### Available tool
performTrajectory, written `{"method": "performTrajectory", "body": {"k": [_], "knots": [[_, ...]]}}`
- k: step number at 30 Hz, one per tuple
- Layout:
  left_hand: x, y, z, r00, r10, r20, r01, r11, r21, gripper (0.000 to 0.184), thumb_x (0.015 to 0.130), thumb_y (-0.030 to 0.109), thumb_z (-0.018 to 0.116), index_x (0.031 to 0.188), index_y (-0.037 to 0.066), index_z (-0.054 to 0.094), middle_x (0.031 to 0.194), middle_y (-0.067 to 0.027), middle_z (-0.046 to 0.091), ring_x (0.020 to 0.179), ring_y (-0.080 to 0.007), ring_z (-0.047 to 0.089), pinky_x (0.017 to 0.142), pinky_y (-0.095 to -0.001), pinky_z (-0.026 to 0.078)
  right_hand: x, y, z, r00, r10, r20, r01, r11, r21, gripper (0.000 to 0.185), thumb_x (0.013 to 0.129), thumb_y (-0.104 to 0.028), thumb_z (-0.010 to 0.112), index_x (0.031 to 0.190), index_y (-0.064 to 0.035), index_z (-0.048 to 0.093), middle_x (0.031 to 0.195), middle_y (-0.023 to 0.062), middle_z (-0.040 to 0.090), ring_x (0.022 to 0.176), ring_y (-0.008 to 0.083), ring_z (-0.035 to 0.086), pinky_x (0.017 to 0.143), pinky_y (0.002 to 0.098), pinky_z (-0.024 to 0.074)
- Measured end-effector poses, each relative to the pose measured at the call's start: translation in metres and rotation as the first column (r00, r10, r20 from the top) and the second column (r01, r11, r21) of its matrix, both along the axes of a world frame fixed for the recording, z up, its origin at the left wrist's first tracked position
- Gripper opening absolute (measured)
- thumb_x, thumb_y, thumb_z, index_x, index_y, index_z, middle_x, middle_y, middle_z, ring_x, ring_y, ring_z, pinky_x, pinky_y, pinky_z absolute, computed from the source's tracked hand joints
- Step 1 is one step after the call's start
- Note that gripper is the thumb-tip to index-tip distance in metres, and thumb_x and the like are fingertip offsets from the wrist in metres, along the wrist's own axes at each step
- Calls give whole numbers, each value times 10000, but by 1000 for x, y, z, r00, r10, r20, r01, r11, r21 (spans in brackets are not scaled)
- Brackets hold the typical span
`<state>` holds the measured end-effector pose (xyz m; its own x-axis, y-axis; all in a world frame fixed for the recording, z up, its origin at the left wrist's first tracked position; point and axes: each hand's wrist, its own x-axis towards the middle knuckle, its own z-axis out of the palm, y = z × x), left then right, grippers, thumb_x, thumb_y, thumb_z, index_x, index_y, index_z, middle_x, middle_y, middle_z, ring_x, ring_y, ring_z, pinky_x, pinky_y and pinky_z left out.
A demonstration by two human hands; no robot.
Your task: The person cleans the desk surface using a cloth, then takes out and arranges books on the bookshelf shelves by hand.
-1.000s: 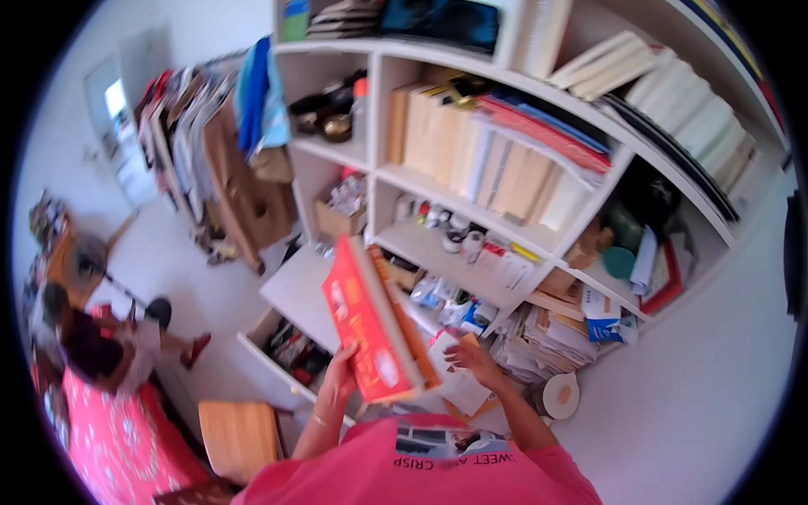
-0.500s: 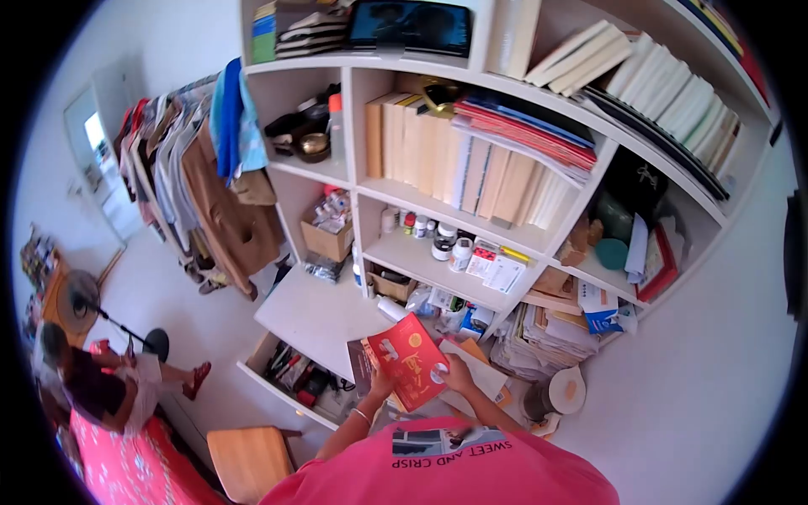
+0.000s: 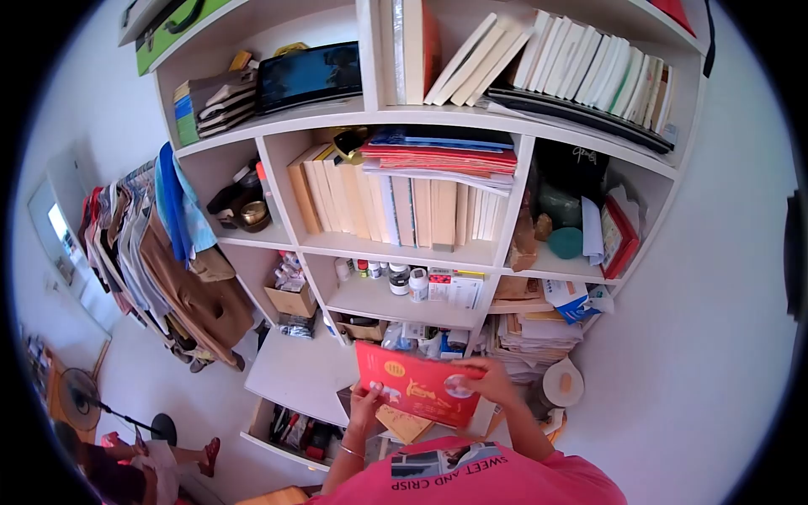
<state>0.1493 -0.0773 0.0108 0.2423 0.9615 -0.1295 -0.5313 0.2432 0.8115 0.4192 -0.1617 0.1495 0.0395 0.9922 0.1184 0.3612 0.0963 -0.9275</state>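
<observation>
A red flat booklet or folder (image 3: 421, 385), with gold print and a pale round patch at its right end, is held up in front of the shelves. My left hand (image 3: 364, 406) grips its left edge, thumb over the front. At the upper right edge, my right hand (image 3: 495, 383) is closed around the corner, its fingers partly hidden. Below the red booklet lies a yellowish card or envelope (image 3: 406, 424), partly covered by it. Part of a dark brown item (image 3: 343, 396) shows beside my left hand.
An open drawer (image 3: 290, 438) of pens and small items juts out below the white desktop (image 3: 295, 370). Shelves of books (image 3: 421, 206) rise ahead. A paper stack (image 3: 530, 341) and a white roll (image 3: 562, 383) stand right. A person (image 3: 126, 471) sits at lower left, near a fan (image 3: 80, 396).
The red booklet has been raised and turned from a steep slant to nearly level, still in both hands. The yellowish card now shows beneath it. My view has shifted right and upward.
</observation>
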Motion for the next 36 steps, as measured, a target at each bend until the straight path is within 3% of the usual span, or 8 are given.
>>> {"method": "performTrajectory", "body": {"k": [5, 9, 11, 13, 17, 20, 25, 36], "knots": [[29, 14, 100, 958, 19, 286, -53, 992, 111, 312, 897, 172, 574, 1165, 24, 516, 1085, -72, 596, 941, -164, 589, 866, -327, 479, -5, -13, 42, 767, -24, -641, 146, 980, 137, 294, 759, -90, 722, 1036, -28, 642, 945, 55, 657, 870, 107, 592, 795, 271, 483], [35, 40, 173, 995, 14, 103, -50, 933, 357, 304, 886, 128, 580, 1162, 20, 512, 1053, -51, 590, 927, -125, 571, 823, -279, 474, 5, -19, 61, 969, -102, -226, 170, 937, 305, 362, 759, -93, 728, 1080, -10, 583, 996, 43, 636, 872, 118, 584, 805, 279, 477], [32, 48, 229, 925, 163, -344, 61, 829, 555, 345, 866, 105, 596, 1185, 13, 502, 1120, -63, 562, 1001, -134, 544, 866, -301, 456, 7, -21, 71, 947, -166, -277, 268, 882, 388, 334, 776, -93, 711, 1066, 7, 579, 986, 51, 637, 875, 123, 592, 790, 276, 483], [45, 50, 298, 916, 315, -249, 20, 582, 813, 380, 849, 86, 612, 1200, 1, 497, 1191, -93, 534, 1106, -170, 508, 946, -327, 415, 5, -29, 99, 735, -153, -660, 500, 780, 376, 274, 791, -70, 684, 1031, 19, 586, 971, 72, 643, 888, 121, 598, 781, 269, 486], [90, 77, 428, 919, 380, -108, -19, 315, 949, 468, 844, 114, 624, 1264, -3, 455, 1276, -137, 485, 1205, -241, 453, 1034, -352, 338, 15, -33, 106, 631, 8, -776, 575, 666, 475, 283, 795, -8, 652, 1058, 13, 550, 1005, 89, 618, 866, 130, 603, 764, 270, 496], [136, 109, 503, 538, 837, -104, 103, 58, 993, 949, 683, 544, 712, 1243, -145, 379, 1290, -314, 380, 1235, -415, 362, 1000, -431, 336, 16, -36, 101, 571, 4, -821, 623, 648, 437, 257, 800, -13, 651, 1037, 4, 553, 992, 83, 612, 860, 128, 598, 769, 266, 491], [206, 136, 501, 14, 996, 86, -48, -86, 995, 1199, 587, 677, 687, 1323, -161, 247, 1376, -389, 196, 1314, -517, 121, 1059, -523, 175, 29, -49, 80, 502, -133, -854, 702, 639, 313, 255, 802, -18, 652, 1036, -1, 554, 995, 75, 607, 872, 124, 587, 783, 259, 480], [238, 146, 503, -106, 994, 20, 13, -19, 1000, 1220, 580, 708, 662, 1326, -155, 231, 1380, -340, 251, 1313, -441, 197, 1009, -557, 220, 62, -61, 39, 511, -278, -813, 745, 615, 258, 297, 812, -16, 636, 1083, 26, 521, 992, 95, 604, 842, 143, 600, 747, 262, 497]]}}
